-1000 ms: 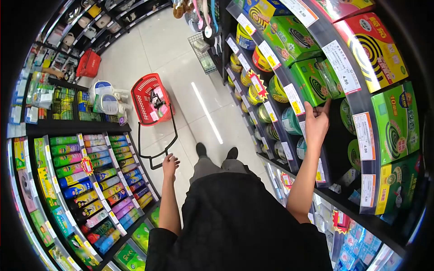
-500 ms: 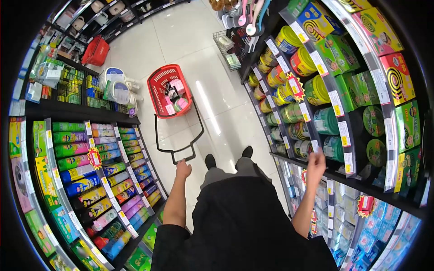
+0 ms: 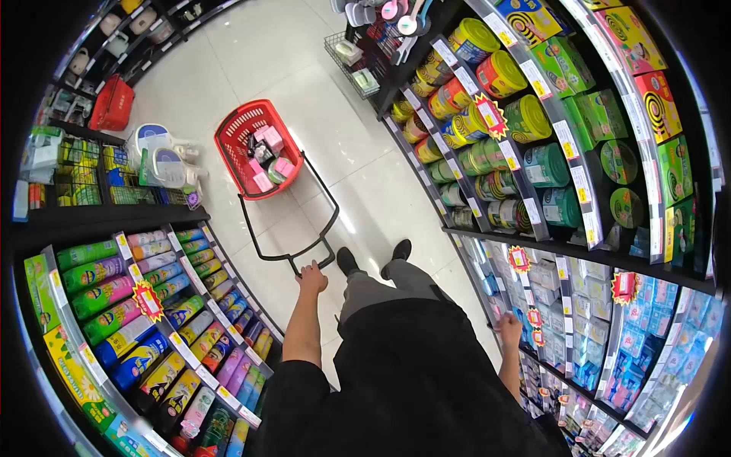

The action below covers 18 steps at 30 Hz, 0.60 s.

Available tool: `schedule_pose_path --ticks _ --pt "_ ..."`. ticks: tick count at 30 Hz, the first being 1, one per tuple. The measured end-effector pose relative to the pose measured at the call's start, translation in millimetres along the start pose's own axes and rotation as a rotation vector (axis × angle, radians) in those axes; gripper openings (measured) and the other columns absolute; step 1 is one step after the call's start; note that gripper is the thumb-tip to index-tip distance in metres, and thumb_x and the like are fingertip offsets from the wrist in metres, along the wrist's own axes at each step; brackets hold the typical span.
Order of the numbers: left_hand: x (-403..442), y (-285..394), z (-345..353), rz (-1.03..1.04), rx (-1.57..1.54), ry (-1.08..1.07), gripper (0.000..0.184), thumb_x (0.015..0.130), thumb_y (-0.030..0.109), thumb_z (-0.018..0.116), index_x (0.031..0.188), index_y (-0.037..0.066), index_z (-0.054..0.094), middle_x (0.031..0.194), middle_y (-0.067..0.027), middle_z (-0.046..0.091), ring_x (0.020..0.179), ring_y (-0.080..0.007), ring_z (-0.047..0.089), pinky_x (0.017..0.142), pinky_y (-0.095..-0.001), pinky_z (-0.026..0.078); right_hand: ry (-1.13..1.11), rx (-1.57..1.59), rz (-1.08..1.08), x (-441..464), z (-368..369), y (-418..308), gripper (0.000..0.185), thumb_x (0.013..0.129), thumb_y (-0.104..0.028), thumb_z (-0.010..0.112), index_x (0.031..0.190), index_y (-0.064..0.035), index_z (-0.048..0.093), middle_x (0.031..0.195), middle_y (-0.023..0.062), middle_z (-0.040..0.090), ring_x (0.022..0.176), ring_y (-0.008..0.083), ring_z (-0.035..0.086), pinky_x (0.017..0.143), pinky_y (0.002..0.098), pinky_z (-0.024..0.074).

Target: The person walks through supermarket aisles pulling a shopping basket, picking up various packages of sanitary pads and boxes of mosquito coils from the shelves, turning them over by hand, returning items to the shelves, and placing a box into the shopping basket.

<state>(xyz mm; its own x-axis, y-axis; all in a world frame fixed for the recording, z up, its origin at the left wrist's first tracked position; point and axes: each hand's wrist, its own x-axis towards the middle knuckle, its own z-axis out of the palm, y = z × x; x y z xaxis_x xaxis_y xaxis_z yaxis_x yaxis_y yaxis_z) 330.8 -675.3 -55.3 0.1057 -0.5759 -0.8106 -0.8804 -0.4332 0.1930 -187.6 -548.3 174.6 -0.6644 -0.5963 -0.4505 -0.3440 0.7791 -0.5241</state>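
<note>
A red shopping basket [image 3: 228, 145] with a long black pull handle [image 3: 257, 252] sits on the floor ahead of me, to the left. My left hand [image 3: 312, 278] is closed around the end of that handle. Several small packages [image 3: 266, 156], pink, white and black, lie inside the basket. Down at my right side, my right hand [image 3: 510, 330] hangs with its fingers loosely curled, and I see nothing in it. It is nearest to the lower right shelf of blue and white packs [image 3: 590, 327], apart from it.
Spray cans [image 3: 141, 365] fill the left shelves. Yellow and green tubs [image 3: 525, 118] and boxes line the upper right shelves. A wire rack [image 3: 346, 65] juts out at the right shelf's far end. White items [image 3: 167, 161] stand by the left corner, near another red basket [image 3: 113, 104].
My right hand has dropped from beside the upper right shelf to a lower place at my side. The view has turned, and the shelves have shifted. My left hand still grips the handle.
</note>
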Motion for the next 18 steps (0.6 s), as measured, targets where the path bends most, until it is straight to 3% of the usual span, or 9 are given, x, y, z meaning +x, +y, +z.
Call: schedule_pose_path --ticks 1,3,5,6,7,10,13,17,18 --pt "-0.8 2.8 -3.0 -0.02 -0.007 -0.041 0.062 0.08 0.028 0.054 0.134 0.006 0.034 0.136 -0.017 0.038 0.129 -0.034 0.032 0.102 -0.0609 0.02 0.002 -0.01 0.005 -8.5 -1.0 10.0 0.023 0.082 -0.016 0.052 0.09 0.0039 0.061 0.065 0.0083 0.058 0.051 0.014 0.057 0.047 0.0253 0.0453" --pt "-5.9 6.7 -11.3 0.035 0.048 0.074 0.054 0.082 0.041 0.054 0.119 0.003 0.05 0.121 -0.0183 0.052 0.116 -0.0348 0.047 0.1 -0.0624 0.02 -0.04 0.065 0.228 -26.2 -4.0 29.9 0.019 0.081 -0.016 0.052 0.082 0.0016 0.06 0.066 0.0088 0.059 0.05 0.0145 0.058 0.044 0.0251 0.0441" --pt "-6.3 12.3 -20.7 0.075 0.083 0.164 0.057 0.085 0.051 0.047 0.11 0.001 0.055 0.113 -0.0193 0.057 0.11 -0.0351 0.051 0.1 -0.0595 0.024 -0.055 0.199 0.382 -36.1 -0.4 55.9 0.019 0.08 -0.016 0.053 0.08 0.001 0.059 0.066 0.009 0.059 0.05 0.0154 0.059 0.043 0.0248 0.0434" --pt "-5.9 15.2 -26.4 0.07 0.089 0.164 0.057 0.085 0.051 0.047 0.11 0.001 0.055 0.113 -0.0193 0.057 0.11 -0.0351 0.051 0.1 -0.0595 0.024 -0.11 0.068 0.406 -42.6 0.4 53.4 0.018 0.08 -0.017 0.054 0.082 0.0003 0.06 0.066 0.009 0.059 0.051 0.0155 0.059 0.042 0.0253 0.0434" --pt "-6.4 18.9 -31.4 0.101 0.036 0.181 0.06 0.085 0.054 0.044 0.107 0.0 0.056 0.109 -0.0203 0.058 0.107 -0.0355 0.053 0.099 -0.0564 0.028 -0.117 0.067 0.414 -46.9 3.6 58.2 0.018 0.08 -0.017 0.054 0.082 0.0003 0.06 0.066 0.009 0.059 0.051 0.0155 0.059 0.042 0.0253 0.0434" --pt "-10.3 31.1 -39.6 0.167 -0.031 0.239 0.067 0.085 0.062 0.04 0.099 -0.001 0.059 0.097 -0.0222 0.062 0.096 -0.0381 0.058 0.087 -0.0459 0.042 -0.268 -0.017 0.017 -52.4 15.9 110.8 0.016 0.077 -0.015 0.055 0.08 -0.0017 0.063 0.065 0.008 0.059 0.049 0.0146 0.056 0.041 0.0248 0.0423" --pt "-18.2 41.4 -40.7 0.168 -0.113 0.258 0.07 0.084 0.063 0.038 0.098 -0.002 0.059 0.092 -0.0226 0.063 0.091 -0.0377 0.06 0.08 -0.0437 0.046 -0.305 -0.076 -0.025 -53.2 27.7 114.3 0.014 0.077 -0.013 0.054 0.077 -0.0025 0.063 0.063 0.0069 0.059 0.05 0.014 0.056 0.042 0.0255 0.0431" --pt "-38.5 64.4 -46.6 0.183 -0.156 0.233 0.07 0.085 0.063 0.037 0.098 -0.001 0.061 0.092 -0.0225 0.064 0.09 -0.0346 0.061 0.081 -0.0433 0.046 -0.287 -0.066 -0.08 -45.4 38.9 132.0 0.017 0.075 -0.011 0.051 0.061 -0.0033 0.055 0.057 0.0024 0.054 0.048 0.0131 0.047 0.045 0.0279 0.0377" --pt "-41.9 71.7 -44.3 0.199 -0.176 0.262 0.067 0.086 0.062 0.037 0.097 0.0 0.061 0.091 -0.0218 0.064 0.09 -0.0346 0.061 0.08 -0.0436 0.047 -0.217 0.02 0.214 -55.0 40.6 94.2 0.023 0.076 -0.013 0.05 0.055 -0.0039 0.05 0.057 0.0014 0.051 0.048 0.0126 0.043 0.047 0.0285 0.0354"
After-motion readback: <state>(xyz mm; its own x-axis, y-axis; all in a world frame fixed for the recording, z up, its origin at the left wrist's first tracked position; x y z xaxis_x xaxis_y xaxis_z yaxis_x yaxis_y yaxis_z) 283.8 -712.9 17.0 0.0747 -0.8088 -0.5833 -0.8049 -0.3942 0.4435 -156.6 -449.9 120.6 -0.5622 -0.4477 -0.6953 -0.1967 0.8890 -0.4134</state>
